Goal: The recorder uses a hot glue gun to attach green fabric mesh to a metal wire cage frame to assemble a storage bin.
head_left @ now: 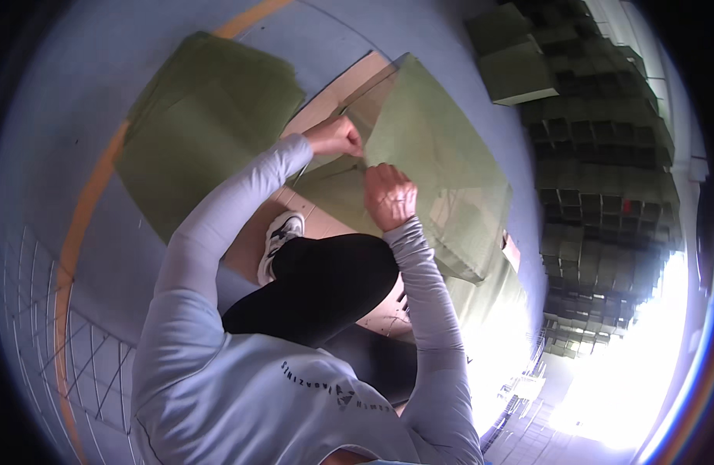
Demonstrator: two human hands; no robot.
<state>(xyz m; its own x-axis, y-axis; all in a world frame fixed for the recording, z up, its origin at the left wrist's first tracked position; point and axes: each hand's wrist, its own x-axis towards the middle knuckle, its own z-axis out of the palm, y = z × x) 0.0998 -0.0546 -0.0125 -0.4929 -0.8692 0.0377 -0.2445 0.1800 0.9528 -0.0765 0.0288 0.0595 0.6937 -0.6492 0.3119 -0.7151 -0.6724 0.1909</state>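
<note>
My left hand [337, 137] and my right hand [389, 195] both grip the near edge of a large olive-green sheet [438, 151], which is lifted and tilted above a thick stack of the same green sheets [469, 244]. The hands are close together, fingers closed on the sheet's edge. Both arms wear light grey sleeves. My bent knee in black trousers [330, 283] and a white shoe [279, 236] rest on a brown cardboard piece [337, 97] under the stack.
A second pile of green sheets [206, 116] lies on the grey floor to the left, by an orange floor line [82, 213]. Stacked green boxes [605, 178] fill the right side. Bright glare at lower right.
</note>
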